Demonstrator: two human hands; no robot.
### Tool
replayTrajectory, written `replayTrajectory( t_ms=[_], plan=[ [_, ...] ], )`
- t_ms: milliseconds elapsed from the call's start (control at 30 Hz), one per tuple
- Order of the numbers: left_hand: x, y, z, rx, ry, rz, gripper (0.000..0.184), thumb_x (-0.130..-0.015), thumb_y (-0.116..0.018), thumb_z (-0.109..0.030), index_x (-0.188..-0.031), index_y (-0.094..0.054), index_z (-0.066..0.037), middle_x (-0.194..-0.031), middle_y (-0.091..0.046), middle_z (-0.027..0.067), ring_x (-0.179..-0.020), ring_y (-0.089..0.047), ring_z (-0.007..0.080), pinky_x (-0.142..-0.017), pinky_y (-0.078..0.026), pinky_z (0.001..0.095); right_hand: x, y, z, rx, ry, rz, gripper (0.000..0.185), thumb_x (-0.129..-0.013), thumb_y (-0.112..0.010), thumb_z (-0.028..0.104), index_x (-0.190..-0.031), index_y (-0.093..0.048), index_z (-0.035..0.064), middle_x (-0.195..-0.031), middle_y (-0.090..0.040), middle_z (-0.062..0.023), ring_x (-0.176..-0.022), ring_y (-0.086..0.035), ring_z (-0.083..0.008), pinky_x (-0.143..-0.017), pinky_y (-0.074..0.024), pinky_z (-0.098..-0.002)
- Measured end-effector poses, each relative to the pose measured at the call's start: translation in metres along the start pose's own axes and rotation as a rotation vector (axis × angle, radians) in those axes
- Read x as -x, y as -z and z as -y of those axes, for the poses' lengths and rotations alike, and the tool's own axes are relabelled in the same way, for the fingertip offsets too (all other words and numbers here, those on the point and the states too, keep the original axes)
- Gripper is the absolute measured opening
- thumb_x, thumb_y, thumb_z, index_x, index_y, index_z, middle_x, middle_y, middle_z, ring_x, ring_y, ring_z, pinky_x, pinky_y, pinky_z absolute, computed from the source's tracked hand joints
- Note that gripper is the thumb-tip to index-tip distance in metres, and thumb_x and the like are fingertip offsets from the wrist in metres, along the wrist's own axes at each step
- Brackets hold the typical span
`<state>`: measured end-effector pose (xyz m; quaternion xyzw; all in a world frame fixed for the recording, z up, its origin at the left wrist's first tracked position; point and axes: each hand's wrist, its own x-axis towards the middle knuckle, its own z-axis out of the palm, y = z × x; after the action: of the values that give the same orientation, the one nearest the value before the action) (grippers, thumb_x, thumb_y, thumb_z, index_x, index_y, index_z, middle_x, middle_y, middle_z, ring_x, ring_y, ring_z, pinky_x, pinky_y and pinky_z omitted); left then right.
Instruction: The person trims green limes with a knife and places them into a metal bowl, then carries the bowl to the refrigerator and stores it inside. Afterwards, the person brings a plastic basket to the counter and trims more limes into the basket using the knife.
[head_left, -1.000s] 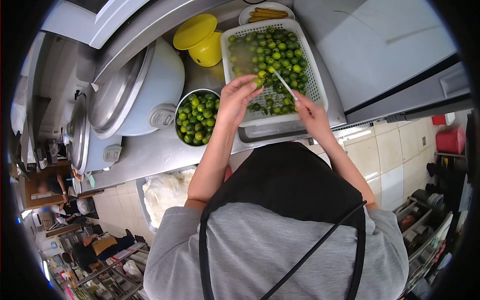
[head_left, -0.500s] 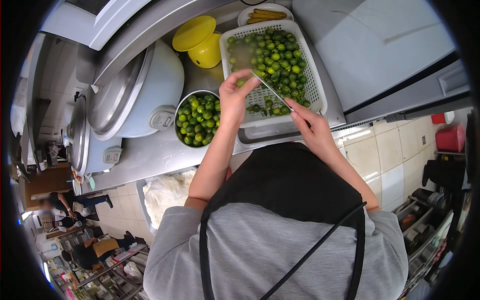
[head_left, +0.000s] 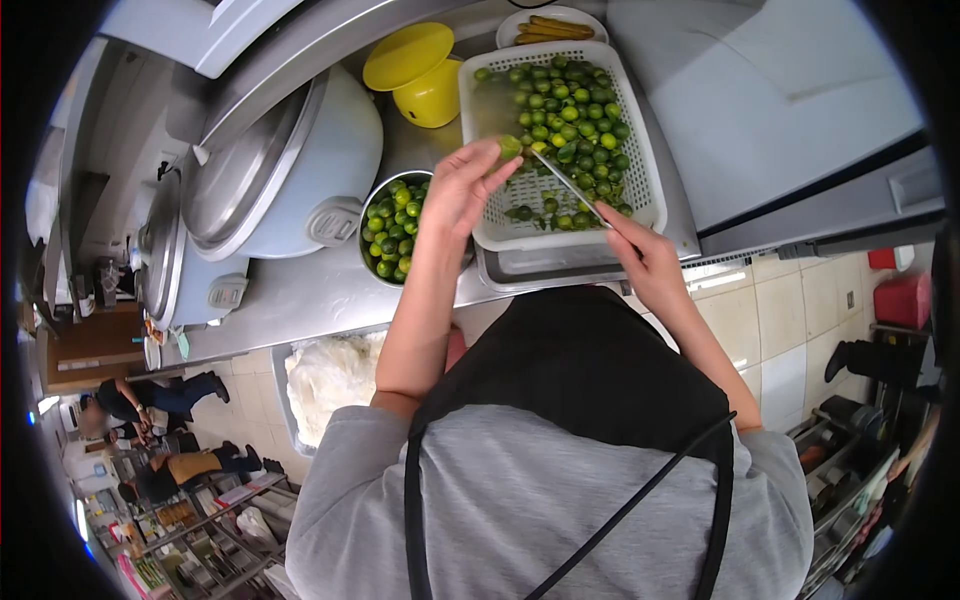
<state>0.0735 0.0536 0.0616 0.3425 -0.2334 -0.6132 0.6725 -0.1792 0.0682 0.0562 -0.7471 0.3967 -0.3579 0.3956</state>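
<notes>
My left hand (head_left: 460, 190) pinches a small green lime (head_left: 510, 147) between thumb and fingers, above the near-left side of a white perforated basket (head_left: 655, 190). My right hand (head_left: 645, 258) grips a slim metal knife (head_left: 572, 183), its tip pointing at the lime and close beside it. Whether the tip touches the fruit I cannot tell. Many small green limes (head_left: 590, 130) lie in the basket, mostly toward its far and right sides. Left of my left forearm, a round metal bowl (head_left: 364, 250) holds more limes, partly hidden by the arm.
A yellow container (head_left: 430, 95) stands behind the bowl. Large rice cookers (head_left: 340, 150) line the left of the steel counter (head_left: 290, 300). A plate (head_left: 510, 38) of brown sticks sits beyond the basket. Below, a tub holds something white (head_left: 335, 385). Other people (head_left: 150, 405) are far left.
The knife's tip has drawn back slightly from my left fingers, and the lime now shows between them. The view has shifted a little, so the basket and bowl appear farther right.
</notes>
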Motion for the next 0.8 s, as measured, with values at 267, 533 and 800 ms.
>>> replayTrajectory(
  t_ms=[267, 533, 800],
  plan=[
    [0.041, 0.067, -0.081, -1.279, -0.030, -0.359, 0.022, -0.074, -0.065, -0.011, -0.091, -0.063, 0.004, -0.075, -0.064, 0.0101, -0.069, -0.061, 0.0142, -0.066, -0.046, 0.0235, 0.007, 0.024, -0.012, 0.071, -0.248, -0.033, 0.029, -0.088, -0.050, 0.017, -0.116, -0.055, 0.0096, -0.098, -0.063, -0.0136, -0.072, -0.057, -0.0137, -0.068, -0.0442, -0.0239],
    [0.024, 0.045, -0.058, -1.484, -0.313, -0.340, 0.017, -0.072, -0.065, -0.012, -0.085, -0.066, -0.001, -0.079, -0.065, 0.0132, -0.070, -0.063, 0.0203, -0.066, -0.048, 0.0284, -0.004, 0.031, -0.007, 0.085, -0.246, -0.057, 0.029, -0.087, -0.051, 0.018, -0.115, -0.055, 0.0102, -0.098, -0.063, -0.0131, -0.068, -0.056, -0.0155, -0.066, -0.0435, -0.0246],
    [-0.056, 0.000, 0.083, -1.980, -0.010, 0.157, 0.014, -0.068, -0.066, -0.019, -0.078, -0.068, -0.010, -0.080, -0.064, 0.0125, -0.078, -0.061, 0.0279, -0.069, -0.049, 0.0375, -0.008, 0.044, -0.005, 0.032, -0.251, -0.145, 0.030, -0.087, -0.051, 0.017, -0.116, -0.054, 0.0101, -0.102, -0.062, -0.0129, -0.080, -0.058, -0.0147, -0.072, -0.0430, -0.0247]
  ],
)
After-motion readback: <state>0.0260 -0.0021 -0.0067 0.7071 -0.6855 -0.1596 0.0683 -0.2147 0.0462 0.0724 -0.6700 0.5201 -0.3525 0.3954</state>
